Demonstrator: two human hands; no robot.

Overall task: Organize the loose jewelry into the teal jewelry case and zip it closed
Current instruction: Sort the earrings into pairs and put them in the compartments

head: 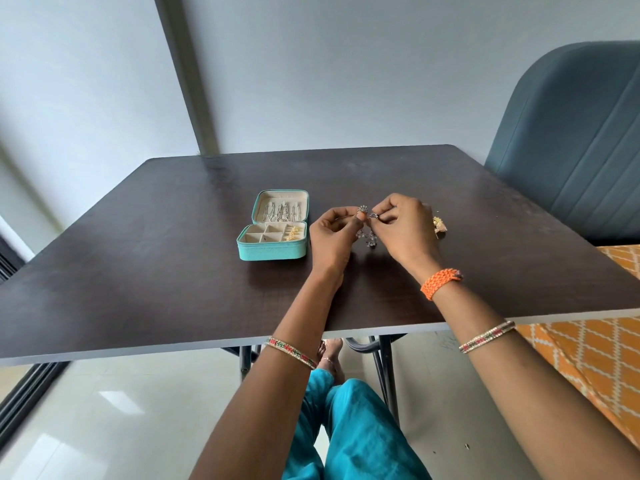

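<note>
The teal jewelry case (pixel 273 251) lies open on the dark table (pixel 156 271), left of my hands. Silver chains hang in its lid and a gold piece sits in a right compartment of the tray. Between my hands is a silver jewelry piece (pixel 367 233), which droops toward the table. My left hand (pixel 332 237) pinches one end at the fingertips. My right hand (pixel 401 230) pinches the other end. A gold jewelry piece (pixel 439 226) lies on the table just right of my right hand, partly hidden by it.
A blue-grey upholstered chair (pixel 571 143) stands at the table's far right corner. An orange patterned cloth (pixel 588 358) lies to the right, below table level. The table's near edge runs just under my forearms.
</note>
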